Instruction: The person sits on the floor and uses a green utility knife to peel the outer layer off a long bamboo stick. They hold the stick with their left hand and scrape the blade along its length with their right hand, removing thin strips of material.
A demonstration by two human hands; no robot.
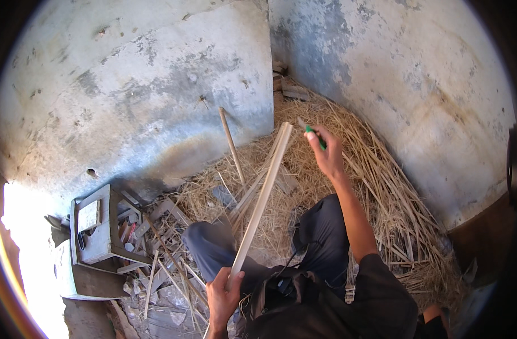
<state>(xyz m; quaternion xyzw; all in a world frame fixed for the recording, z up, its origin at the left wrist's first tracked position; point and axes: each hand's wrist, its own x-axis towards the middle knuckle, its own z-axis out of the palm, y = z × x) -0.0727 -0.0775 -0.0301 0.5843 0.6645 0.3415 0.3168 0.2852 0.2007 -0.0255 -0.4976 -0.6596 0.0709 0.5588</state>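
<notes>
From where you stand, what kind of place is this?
Probably a rough workshop corner for splitting cane or bamboo. Bare, stained walls meet here, dry shavings cover the floor, and a grey stool stands among offcuts. The left hand holds a long strip; the right hand holds a green-handled tool.

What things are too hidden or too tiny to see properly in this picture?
- Green-handled tool, head view: the right hand covers most of it, so its kind is unclear.
- Pale strip: its lower end is hidden in the left hand.
- Small things in the grey tray: too small and glare-washed.
</notes>
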